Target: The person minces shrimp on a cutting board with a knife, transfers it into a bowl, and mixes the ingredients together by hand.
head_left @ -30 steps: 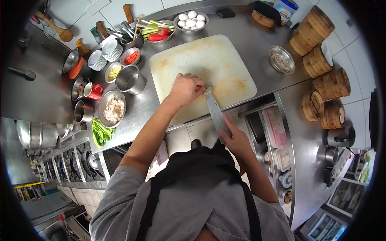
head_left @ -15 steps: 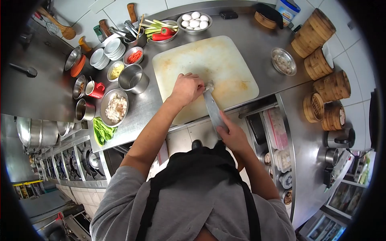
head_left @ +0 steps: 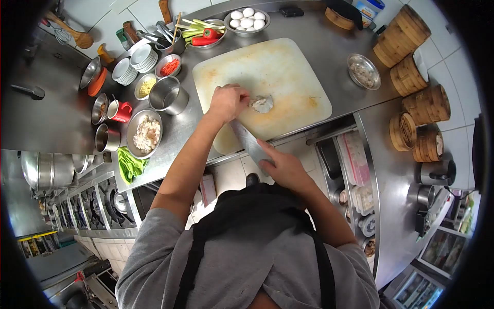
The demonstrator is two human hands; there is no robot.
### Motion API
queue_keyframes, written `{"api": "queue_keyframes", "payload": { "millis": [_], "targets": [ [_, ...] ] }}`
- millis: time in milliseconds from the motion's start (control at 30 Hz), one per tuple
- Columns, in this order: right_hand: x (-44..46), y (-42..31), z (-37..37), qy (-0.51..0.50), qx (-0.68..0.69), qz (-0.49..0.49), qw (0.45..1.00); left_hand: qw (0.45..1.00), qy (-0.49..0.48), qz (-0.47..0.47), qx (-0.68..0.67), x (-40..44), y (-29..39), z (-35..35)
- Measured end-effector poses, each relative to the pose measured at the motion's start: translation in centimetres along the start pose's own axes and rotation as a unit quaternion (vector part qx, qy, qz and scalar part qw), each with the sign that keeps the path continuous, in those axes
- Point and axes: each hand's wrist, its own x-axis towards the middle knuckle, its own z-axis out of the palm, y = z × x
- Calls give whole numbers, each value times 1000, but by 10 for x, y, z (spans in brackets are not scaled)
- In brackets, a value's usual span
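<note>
A flattened, pale grey piece that looks like shrimp (head_left: 264, 104) lies on the white cutting board (head_left: 288, 67). Just left of it is my left hand (head_left: 229, 103), fingers curled together close to its edge; whether something is pinched in them is hidden. My right hand (head_left: 282, 164) grips a cleaver (head_left: 248, 142) by the handle. The cleaver's blade slants up and left over the board's front edge, its far end close beneath my left hand and apart from the pale piece.
A steel bowl with similar pale pieces (head_left: 363, 71) stands right of the board. To the left are a bowl of chopped pale meat (head_left: 147, 135), a steel pot (head_left: 169, 96) and small bowls. Behind sit eggs (head_left: 247, 23) and vegetables (head_left: 205, 35). Bamboo steamers (head_left: 402, 36) line the right.
The cleaver has moved left, off the pale piece, which now shows spread out and flat. My left hand has shifted slightly left and up, and my right hand has followed leftward.
</note>
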Motion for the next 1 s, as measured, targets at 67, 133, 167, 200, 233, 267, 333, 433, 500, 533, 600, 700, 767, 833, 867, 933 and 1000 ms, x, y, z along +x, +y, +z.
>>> {"api": "queue_keyframes", "payload": {
  "millis": [67,133,167,200,233,267,333,433,500,533,600,700,767,833,867,933,1000],
  "targets": [
    [-9,6,-7,-4,16,-16,1000,997,50,-4,-65,0,0,1],
    [-22,13,-9,18,-19,-35,999,993,55,11,-104,-3,5,-3],
    [-30,13,-13,17,-20,-35,999,987,61,29,-143,-5,11,-7],
    [-38,11,-20,1,-19,-6,1000,987,61,28,-144,-8,14,-8],
    [-46,9,-26,-14,-18,23,999,989,57,82,-109,-12,18,-10],
    [-54,10,-31,-15,-19,22,999,987,52,136,-74,-16,21,-10],
    [-68,10,-37,-15,-12,69,997,986,66,150,-33,-24,25,-6],
    [-81,5,-45,-11,-7,119,993,983,78,163,19,-30,21,6],
    [-82,12,-44,1,12,130,991,983,77,162,31,-32,21,9],
    [-82,15,-43,14,30,141,989,989,69,134,7,-32,21,10],
    [-79,21,-39,46,13,128,991,993,60,105,-16,-34,21,10],
    [-72,23,-40,81,-2,112,990,993,54,62,-83,-38,17,6],
    [-68,23,-44,87,1,112,990,987,53,41,-143,-40,16,-2],
    [-68,20,-51,92,6,130,987,986,65,50,-142,-41,17,-14],
    [-69,25,-52,94,6,129,987,985,77,60,-142,-38,20,-20],
    [-73,37,-55,137,-9,128,982,984,84,74,-141,-28,28,-28],
    [-78,38,-63,158,21,150,976,982,89,89,-139,-15,38,-29]
  ]
}}
